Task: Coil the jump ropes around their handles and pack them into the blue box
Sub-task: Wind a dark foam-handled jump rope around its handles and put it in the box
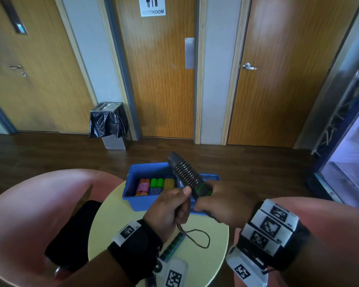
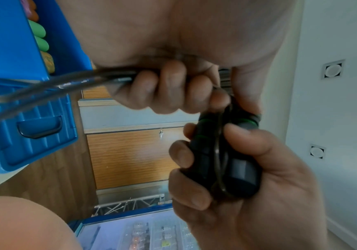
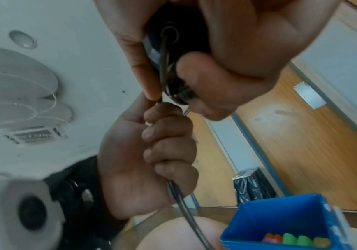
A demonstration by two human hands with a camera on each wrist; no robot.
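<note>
My right hand (image 1: 220, 206) grips the lower end of a pair of black handles with green rings (image 1: 187, 175), held together and tilted up over the blue box (image 1: 133, 197). Black rope is coiled round their upper part. My left hand (image 1: 170, 208) is closed round the loose black rope (image 1: 197, 239), which trails in a loop on the table. In the left wrist view my left hand (image 2: 169, 88) holds the rope (image 2: 66, 84), and the right hand (image 2: 248, 177) wraps the handles (image 2: 226, 160). In the right wrist view the right hand (image 3: 205, 67) is above, the left hand (image 3: 162, 152) below.
The blue box stands on a small round yellow table (image 1: 116, 224) and holds several coiled ropes in pink, green and yellow (image 1: 153, 186). Another grey handle with green rings (image 1: 172, 247) lies on the table by my left wrist. Pink chairs (image 1: 29, 214) flank the table.
</note>
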